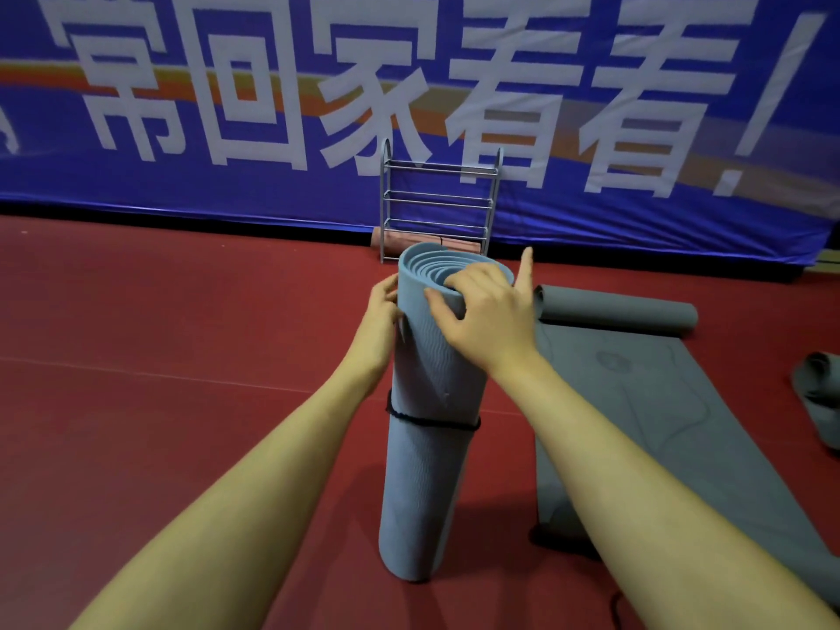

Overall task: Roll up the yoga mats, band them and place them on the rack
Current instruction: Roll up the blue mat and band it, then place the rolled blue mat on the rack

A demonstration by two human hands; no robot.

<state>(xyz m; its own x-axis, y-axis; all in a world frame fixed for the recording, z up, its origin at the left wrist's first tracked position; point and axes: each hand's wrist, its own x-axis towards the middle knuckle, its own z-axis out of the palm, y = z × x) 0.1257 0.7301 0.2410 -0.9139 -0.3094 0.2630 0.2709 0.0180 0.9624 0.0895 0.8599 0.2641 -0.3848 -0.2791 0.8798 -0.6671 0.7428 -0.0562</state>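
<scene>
Now both hands, L (384, 311) & R (482, 311), grip upright banded blue mat (432, 470) top.

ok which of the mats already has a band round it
The light blue rolled mat standing upright between both hands, with a black band around its middle. The grey mat to its right lies mostly unrolled on the floor, with no band on it.
</scene>
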